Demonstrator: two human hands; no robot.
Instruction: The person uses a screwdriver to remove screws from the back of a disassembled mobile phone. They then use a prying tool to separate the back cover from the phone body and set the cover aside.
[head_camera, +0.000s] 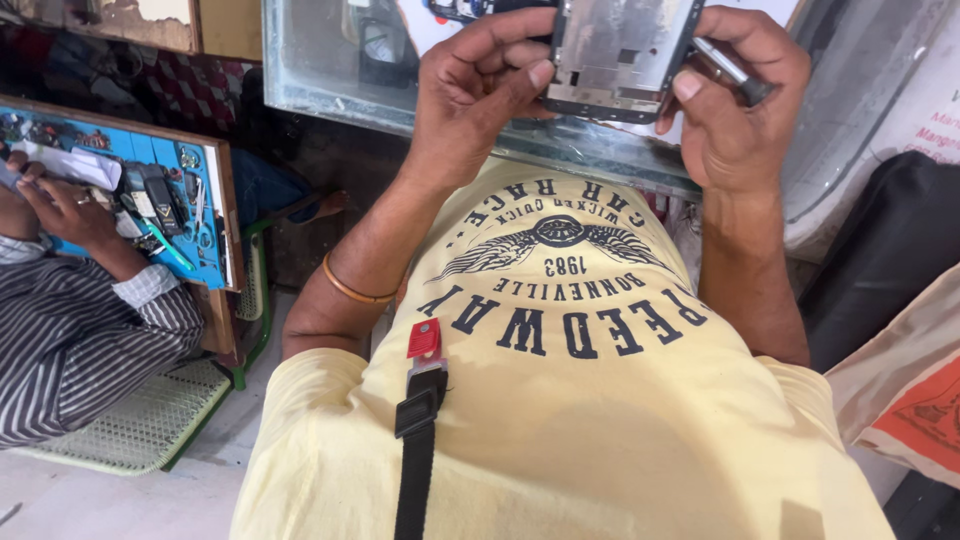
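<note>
Up near the glass counter (330, 85), a bare metal phone frame (618, 55) sits between both hands. Left hand (480, 90) pinches its lower left edge with thumb and fingers, while right hand (735, 105) grips the right edge, fingers also curled around a small screwdriver (735, 75).

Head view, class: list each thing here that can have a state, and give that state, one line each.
Phone frame: opened up, bare metal inside showing, held in both hands.
Left hand: gripping the frame's left edge.
Right hand: holding the frame's right edge and a small metal tool.
Co-worker's hand: resting on the blue work board.
</note>
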